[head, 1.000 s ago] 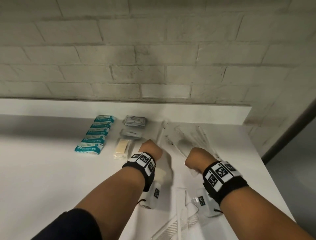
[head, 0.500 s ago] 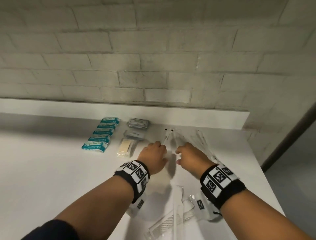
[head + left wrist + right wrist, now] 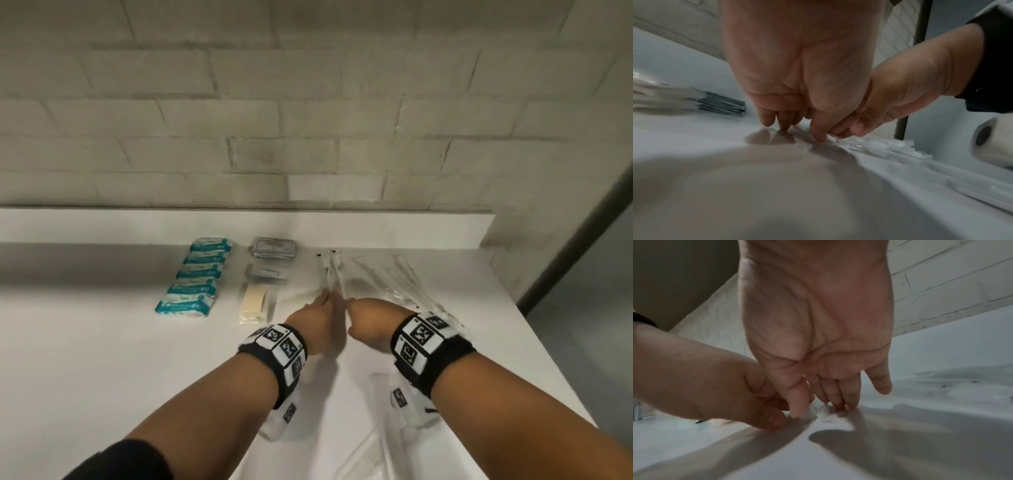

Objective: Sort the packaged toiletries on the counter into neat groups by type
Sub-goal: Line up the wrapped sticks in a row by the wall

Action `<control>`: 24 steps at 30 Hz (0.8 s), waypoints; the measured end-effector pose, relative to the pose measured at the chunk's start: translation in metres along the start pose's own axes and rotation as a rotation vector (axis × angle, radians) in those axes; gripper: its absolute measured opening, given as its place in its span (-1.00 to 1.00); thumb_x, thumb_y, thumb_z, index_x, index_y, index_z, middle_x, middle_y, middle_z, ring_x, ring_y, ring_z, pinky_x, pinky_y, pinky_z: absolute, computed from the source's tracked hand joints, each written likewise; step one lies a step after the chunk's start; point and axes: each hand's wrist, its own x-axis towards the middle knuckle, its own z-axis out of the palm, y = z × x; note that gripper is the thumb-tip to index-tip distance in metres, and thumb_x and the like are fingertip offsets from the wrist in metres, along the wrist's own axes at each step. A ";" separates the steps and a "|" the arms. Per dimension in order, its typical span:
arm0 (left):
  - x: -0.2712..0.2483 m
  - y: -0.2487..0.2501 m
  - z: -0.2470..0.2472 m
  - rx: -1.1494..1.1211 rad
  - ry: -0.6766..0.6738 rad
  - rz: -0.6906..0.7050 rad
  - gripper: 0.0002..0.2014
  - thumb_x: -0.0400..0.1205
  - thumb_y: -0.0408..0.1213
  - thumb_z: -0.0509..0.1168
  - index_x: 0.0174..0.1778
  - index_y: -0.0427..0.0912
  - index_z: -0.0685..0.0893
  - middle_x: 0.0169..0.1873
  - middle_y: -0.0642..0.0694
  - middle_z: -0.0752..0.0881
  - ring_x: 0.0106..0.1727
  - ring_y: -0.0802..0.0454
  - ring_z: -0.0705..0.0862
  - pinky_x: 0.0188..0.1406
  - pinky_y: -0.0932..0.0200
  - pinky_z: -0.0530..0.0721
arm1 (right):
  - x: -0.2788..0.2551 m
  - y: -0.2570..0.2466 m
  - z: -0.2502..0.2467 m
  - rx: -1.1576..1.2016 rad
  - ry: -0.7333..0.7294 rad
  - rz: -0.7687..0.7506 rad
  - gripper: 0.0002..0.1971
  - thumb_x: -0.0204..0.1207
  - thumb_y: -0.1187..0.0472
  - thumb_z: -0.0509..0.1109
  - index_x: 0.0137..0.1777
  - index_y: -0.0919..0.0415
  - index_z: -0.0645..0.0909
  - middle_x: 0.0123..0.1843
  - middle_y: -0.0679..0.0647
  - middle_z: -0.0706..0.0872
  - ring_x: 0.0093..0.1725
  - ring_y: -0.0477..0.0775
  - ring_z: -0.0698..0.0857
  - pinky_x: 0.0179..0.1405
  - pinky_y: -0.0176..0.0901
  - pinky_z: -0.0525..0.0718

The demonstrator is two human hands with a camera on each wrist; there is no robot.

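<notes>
Two clear-wrapped toothbrush packets (image 3: 330, 274) lie side by side on the white counter (image 3: 102, 342), pointing at the back wall. My left hand (image 3: 323, 301) and right hand (image 3: 349, 303) meet at their near ends. In the left wrist view my left hand (image 3: 801, 133) points down, thumb and fingertips on the clear wrapper (image 3: 869, 144). In the right wrist view my right hand (image 3: 813, 410) pinches the crinkled wrapper end (image 3: 826, 416) between thumb and fingers. The packet ends are hidden under both hands in the head view.
A column of teal packets (image 3: 200, 279) lies at the left. Beside it are grey sachets (image 3: 274, 248) and a pale yellow bar in clear wrap (image 3: 253, 303). More clear-wrapped sticks (image 3: 397, 277) fan out to the right. Comb packets (image 3: 370, 455) lie near my right forearm.
Both hands moved forward from the near middle and came together at the toothbrush packets, which now lie close together and straighter.
</notes>
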 end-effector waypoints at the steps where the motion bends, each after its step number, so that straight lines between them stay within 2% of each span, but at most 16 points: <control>1: 0.002 0.000 -0.002 -0.023 0.004 -0.015 -0.28 0.59 -0.31 0.23 0.65 -0.30 0.08 0.62 -0.28 0.19 0.59 -0.23 0.32 0.56 -0.04 0.32 | 0.003 -0.003 0.000 0.003 -0.010 0.001 -0.63 0.66 0.23 0.17 0.42 0.30 0.49 0.33 0.28 0.63 0.30 0.31 0.63 0.24 0.07 0.59; 4: 0.008 -0.004 -0.003 -0.036 0.015 -0.002 -0.31 0.56 -0.24 0.26 0.62 -0.23 0.22 0.55 -0.24 0.28 0.53 -0.26 0.40 0.52 -0.10 0.38 | 0.018 -0.007 0.009 0.006 0.006 0.026 -0.57 0.66 0.25 0.13 0.52 0.26 0.40 0.45 0.23 0.54 0.40 0.24 0.57 0.42 0.08 0.51; 8: 0.018 -0.014 -0.004 -0.012 0.005 -0.019 -0.33 0.56 -0.25 0.32 0.58 -0.31 0.24 0.55 -0.28 0.26 0.55 -0.26 0.35 0.49 -0.15 0.40 | 0.035 -0.016 0.017 0.044 -0.003 0.088 -0.50 0.64 0.17 0.12 0.59 0.14 0.27 0.51 0.17 0.42 0.49 0.21 0.42 0.47 0.29 0.39; 10: 0.028 -0.015 -0.009 0.037 -0.004 -0.008 -0.29 0.56 -0.23 0.35 0.59 -0.31 0.22 0.57 -0.29 0.24 0.62 -0.24 0.22 0.54 -0.16 0.34 | 0.041 -0.016 0.016 0.085 -0.005 0.108 -0.45 0.64 0.19 0.11 0.63 0.10 0.17 0.57 0.13 0.33 0.57 0.18 0.29 0.52 0.35 0.28; 12: 0.039 -0.015 -0.013 0.044 0.000 -0.008 -0.31 0.61 -0.22 0.30 0.62 -0.32 0.18 0.61 -0.31 0.20 0.67 -0.23 0.10 0.59 -0.16 0.25 | 0.046 -0.013 0.016 0.162 0.027 0.089 -0.38 0.60 0.23 0.16 0.66 0.11 0.09 0.59 0.11 0.30 0.60 0.16 0.24 0.55 0.32 0.23; 14: 0.048 -0.019 -0.014 0.019 0.024 -0.035 -0.31 0.64 -0.16 0.22 0.64 -0.32 0.12 0.63 -0.33 0.16 0.66 -0.23 0.12 0.59 -0.12 0.25 | 0.048 -0.007 0.014 0.238 0.042 0.016 -0.37 0.56 0.25 0.22 0.63 0.14 0.15 0.53 0.15 0.39 0.56 0.20 0.34 0.52 0.22 0.34; 16: 0.054 -0.020 -0.010 0.007 0.051 -0.064 -0.27 0.66 -0.15 0.17 0.68 -0.31 0.01 0.66 -0.35 0.08 0.67 -0.24 0.12 0.60 -0.11 0.24 | 0.050 0.006 0.009 0.255 0.129 -0.039 -0.49 0.56 0.26 0.25 0.53 0.19 0.37 0.41 0.17 0.56 0.41 0.23 0.54 0.38 0.01 0.52; 17: 0.057 -0.019 -0.009 0.002 0.076 -0.075 -0.29 0.68 -0.16 0.15 0.68 -0.31 -0.01 0.66 -0.33 0.06 0.67 -0.25 0.11 0.60 -0.12 0.23 | 0.050 0.014 0.002 0.216 0.232 -0.018 -0.54 0.56 0.25 0.25 0.47 0.20 0.46 0.36 0.18 0.61 0.34 0.24 0.60 0.31 -0.05 0.56; 19: 0.058 -0.016 -0.010 0.006 0.119 -0.075 -0.35 0.74 -0.12 0.07 0.68 -0.27 0.00 0.68 -0.28 0.02 0.68 -0.24 0.05 0.61 -0.18 0.17 | 0.051 0.031 -0.013 0.093 0.450 0.138 -0.60 0.56 0.19 0.23 0.39 0.18 0.54 0.30 0.20 0.64 0.29 0.27 0.63 0.24 -0.03 0.60; 20: 0.059 -0.014 -0.010 0.019 0.120 -0.059 -0.36 0.75 -0.06 0.04 0.69 -0.24 0.00 0.69 -0.24 -0.02 0.69 -0.23 -0.01 0.63 -0.21 0.11 | 0.051 0.040 -0.019 0.078 0.490 0.232 -0.62 0.58 0.16 0.20 0.37 0.18 0.54 0.28 0.20 0.63 0.29 0.27 0.61 0.23 -0.01 0.59; 22: 0.060 -0.011 -0.011 0.068 0.066 -0.026 -0.32 0.74 0.08 0.01 0.69 -0.20 0.02 0.70 -0.18 -0.04 0.71 -0.18 -0.09 0.62 -0.21 0.01 | 0.054 0.054 -0.026 0.071 0.398 0.369 -0.63 0.58 0.18 0.20 0.36 0.21 0.52 0.33 0.19 0.61 0.36 0.24 0.58 0.30 0.03 0.55; 24: 0.063 -0.011 -0.009 0.107 0.022 -0.023 -0.27 0.70 0.17 0.03 0.69 -0.17 0.04 0.71 -0.14 -0.04 0.71 -0.13 -0.09 0.63 -0.18 -0.03 | 0.054 0.060 -0.024 0.028 0.233 0.351 -0.62 0.56 0.29 0.20 0.37 0.27 0.53 0.34 0.21 0.62 0.37 0.23 0.59 0.41 0.06 0.48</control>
